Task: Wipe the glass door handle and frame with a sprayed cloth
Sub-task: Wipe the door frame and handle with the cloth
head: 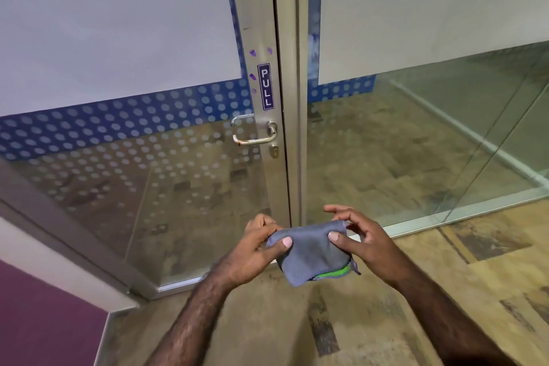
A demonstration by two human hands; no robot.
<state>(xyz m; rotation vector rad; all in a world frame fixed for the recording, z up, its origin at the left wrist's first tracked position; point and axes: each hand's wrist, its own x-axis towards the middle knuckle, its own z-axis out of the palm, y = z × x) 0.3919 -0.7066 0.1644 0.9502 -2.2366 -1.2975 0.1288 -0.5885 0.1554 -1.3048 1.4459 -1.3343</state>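
cloth (pixel 312 249): grey, folded, at 6 o'clock, pinched at its top corners by left hand (pixel 255 249) and right hand (pixel 361 242). handle (pixel 254 134), frame (pixel 282 68): 12 o'clock, well apart from cloth. wiping judged not begun; no sprayer seen.

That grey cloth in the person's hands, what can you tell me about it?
The folded grey-blue microfibre cloth looks soft and matte, with a bright green stitched edge showing at its lower right corner. It is held in the air in front of the closed aluminium-framed glass door, not touching it. The left hand pinches its left side, thumb on top; the right hand pinches its upper right corner. It sags slightly between both grips, well below the curved metal lever handle.
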